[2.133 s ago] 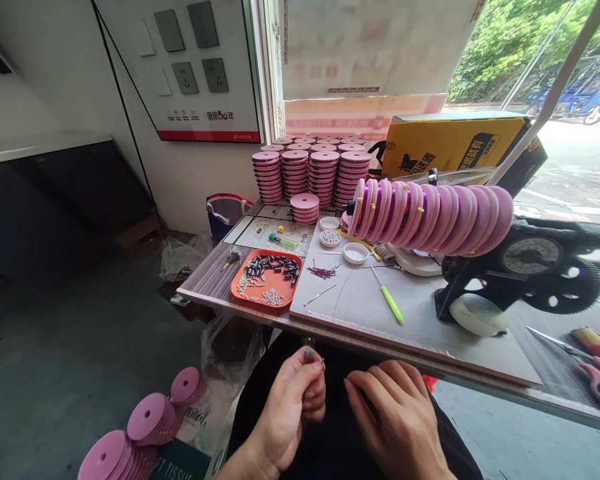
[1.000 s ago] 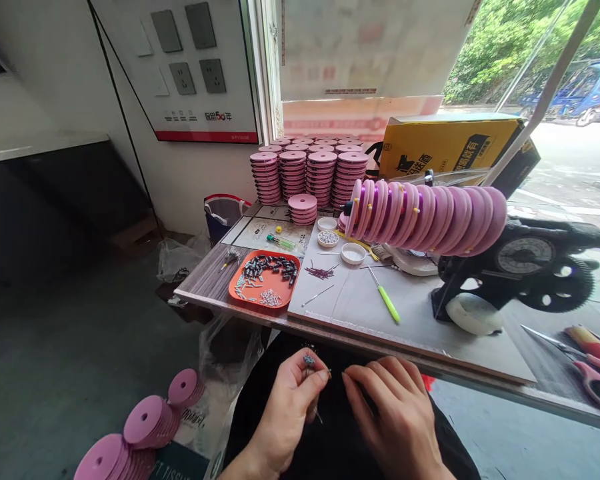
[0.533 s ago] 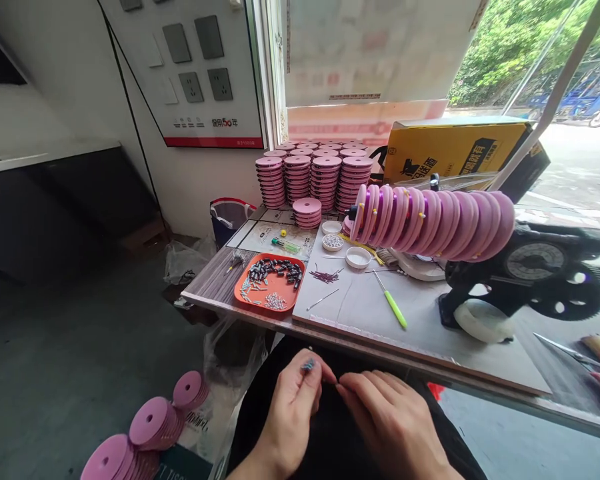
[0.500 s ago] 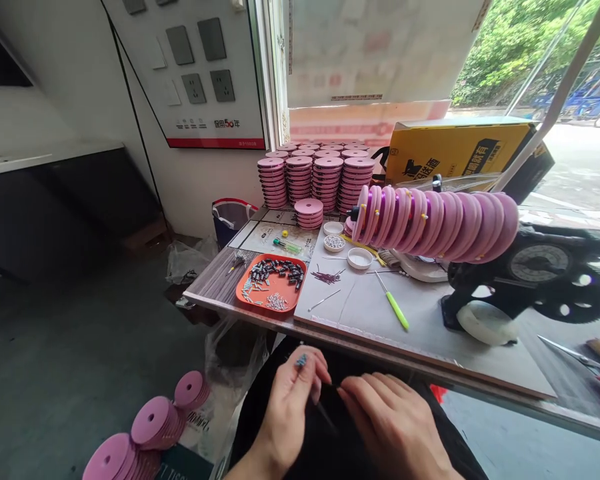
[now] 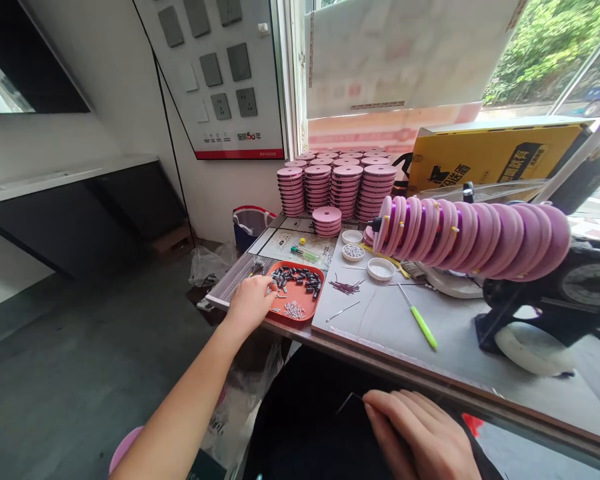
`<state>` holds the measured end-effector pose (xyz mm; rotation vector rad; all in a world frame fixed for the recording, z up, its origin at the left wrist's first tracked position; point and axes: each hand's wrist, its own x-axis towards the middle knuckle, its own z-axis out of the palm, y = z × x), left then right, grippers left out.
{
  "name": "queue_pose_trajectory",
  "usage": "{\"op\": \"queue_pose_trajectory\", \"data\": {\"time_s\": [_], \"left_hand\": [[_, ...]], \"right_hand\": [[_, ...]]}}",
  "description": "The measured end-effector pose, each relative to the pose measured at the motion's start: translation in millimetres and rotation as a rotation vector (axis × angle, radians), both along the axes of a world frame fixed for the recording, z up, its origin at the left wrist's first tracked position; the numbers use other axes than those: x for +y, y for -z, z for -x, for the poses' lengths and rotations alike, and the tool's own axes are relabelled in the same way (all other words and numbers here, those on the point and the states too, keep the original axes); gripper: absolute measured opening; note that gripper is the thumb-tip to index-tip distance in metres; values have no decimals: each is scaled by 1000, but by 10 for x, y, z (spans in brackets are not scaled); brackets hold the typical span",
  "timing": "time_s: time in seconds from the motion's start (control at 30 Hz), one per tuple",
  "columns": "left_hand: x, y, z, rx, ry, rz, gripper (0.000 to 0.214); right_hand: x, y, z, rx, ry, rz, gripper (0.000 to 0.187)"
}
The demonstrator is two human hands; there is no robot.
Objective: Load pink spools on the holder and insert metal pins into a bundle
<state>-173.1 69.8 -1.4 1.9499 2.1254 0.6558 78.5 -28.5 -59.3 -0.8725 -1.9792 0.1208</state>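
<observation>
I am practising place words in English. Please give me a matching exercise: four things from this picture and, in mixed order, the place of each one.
1 left hand
2 right hand
3 green-handled tool
4 yellow box

A lying on the grey mat
B at the edge of the orange tray
C low over the lap
D behind the row of pink spools

Pairs: 1-B, 2-C, 3-A, 4-D

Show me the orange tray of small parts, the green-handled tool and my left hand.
orange plastic tray (image 5: 311, 305): head view, bare floor near its right edge.
thin green-handled tool (image 5: 424, 327): head view, the handle's middle.
left hand (image 5: 250, 303): head view, back of the hand.
</observation>
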Motion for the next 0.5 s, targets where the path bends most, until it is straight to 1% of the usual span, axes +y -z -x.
{"op": "queue_pose_trajectory", "data": {"time_s": [0.1,0.17,0.3,0.4,0.5], "left_hand": [[33,18,-54,131,50,74,19],[46,31,-90,192,82,105,20],[74,-5,-98,250,137,136,20],[54,-39,-92,259,111,120,19],[31,-1,-103,252,43,107,15]], "right_hand": [[10,-11,-13,-32,-49,22,8],[10,-8,-17,-29,-85,32,9],[-10,28,6,39,-75,83,12],[-18,57,30,64,-71,85,12],[-5,53,30,44,-64,60,12]]}}
